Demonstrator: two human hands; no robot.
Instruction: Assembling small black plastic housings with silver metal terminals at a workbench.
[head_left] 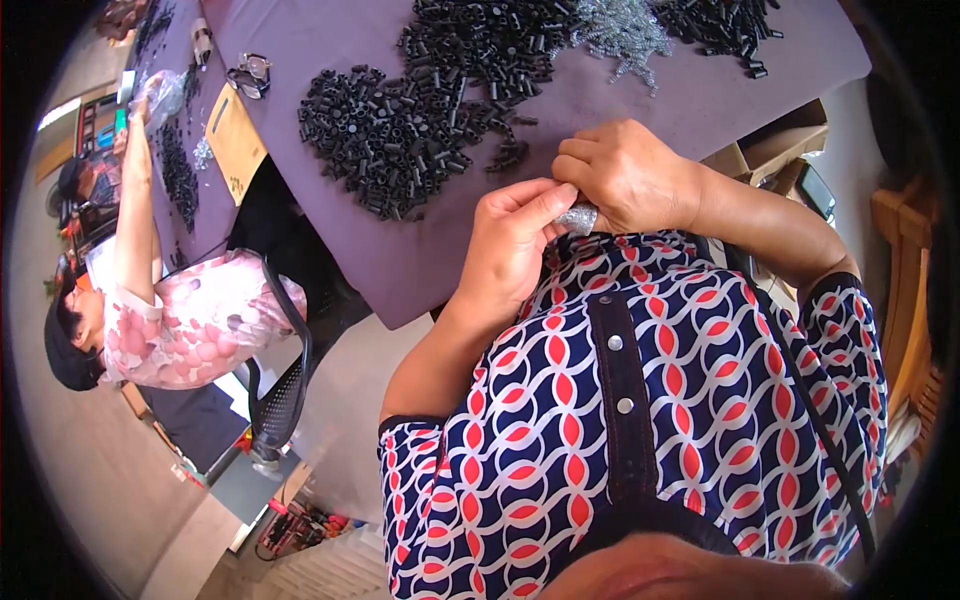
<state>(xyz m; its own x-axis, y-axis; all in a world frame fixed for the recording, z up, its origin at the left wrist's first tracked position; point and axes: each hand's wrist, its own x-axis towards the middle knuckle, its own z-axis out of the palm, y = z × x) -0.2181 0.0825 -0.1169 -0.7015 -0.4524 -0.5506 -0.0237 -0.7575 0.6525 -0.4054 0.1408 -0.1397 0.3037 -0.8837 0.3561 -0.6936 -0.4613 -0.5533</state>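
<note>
My left hand (510,235) and my right hand (630,180) meet at the near edge of the purple-covered table (375,255), close to my chest. The left thumb and fingers are pinched together. On the right, the fingers are curled in tightly. A small, shiny, silvery-grey piece (577,219) shows between the two hands; its kind and which hand grips it are unclear. Beyond them lies a large pile of short black tubular parts (385,140). A heap of small silvery springs (620,35) sits further back, between black parts.
More black parts (715,25) lie at the far right. Cardboard boxes (780,135) stand beside the table at right, near a wooden chair (905,270). At left, a co-worker in a pink patterned top (200,320) reaches over another table with a brown envelope (233,140).
</note>
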